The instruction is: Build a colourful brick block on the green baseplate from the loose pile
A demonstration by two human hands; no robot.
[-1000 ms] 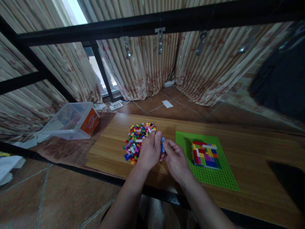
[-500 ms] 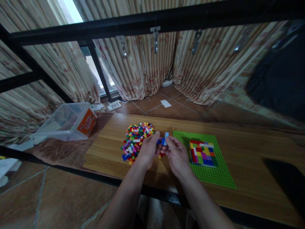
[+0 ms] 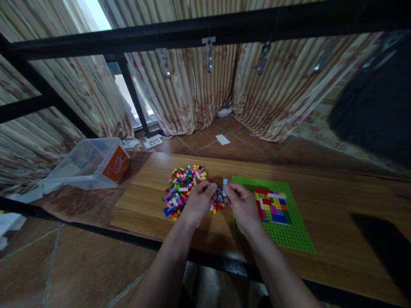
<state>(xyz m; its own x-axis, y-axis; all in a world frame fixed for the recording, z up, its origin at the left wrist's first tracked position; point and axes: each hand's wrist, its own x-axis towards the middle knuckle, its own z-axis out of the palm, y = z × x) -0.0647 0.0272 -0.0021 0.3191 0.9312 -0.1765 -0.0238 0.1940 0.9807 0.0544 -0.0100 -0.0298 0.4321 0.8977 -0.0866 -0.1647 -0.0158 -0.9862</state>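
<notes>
A light blue toy brick (image 3: 225, 183) stands up between the thumb and fingers of my right hand (image 3: 243, 206), which is closed on it. To its left, my left hand (image 3: 199, 202) is pinched shut, with a bit of a blue brick showing at its fingertips; most of that brick is hidden. Both hands hover close together over the table, fingertips a small gap apart. A heap of mixed toy bricks (image 3: 181, 188) lies beside and behind my left hand. Right of my right hand, a green baseplate (image 3: 300, 233) carries a multicoloured block of built-up bricks (image 3: 271, 205).
The wooden tabletop (image 3: 138, 205) runs under everything. A clear plastic bin (image 3: 86, 167) with an orange label stands at the left. A dark flat object (image 3: 382, 244) lies at the right. A black metal bar (image 3: 180, 32) with hanging clips crosses above, before striped curtains (image 3: 192, 94).
My hands have drawn slightly apart at the fingertips. The dark blue brick seen between them beside the light blue one no longer shows there. The light blue brick stays in my right hand.
</notes>
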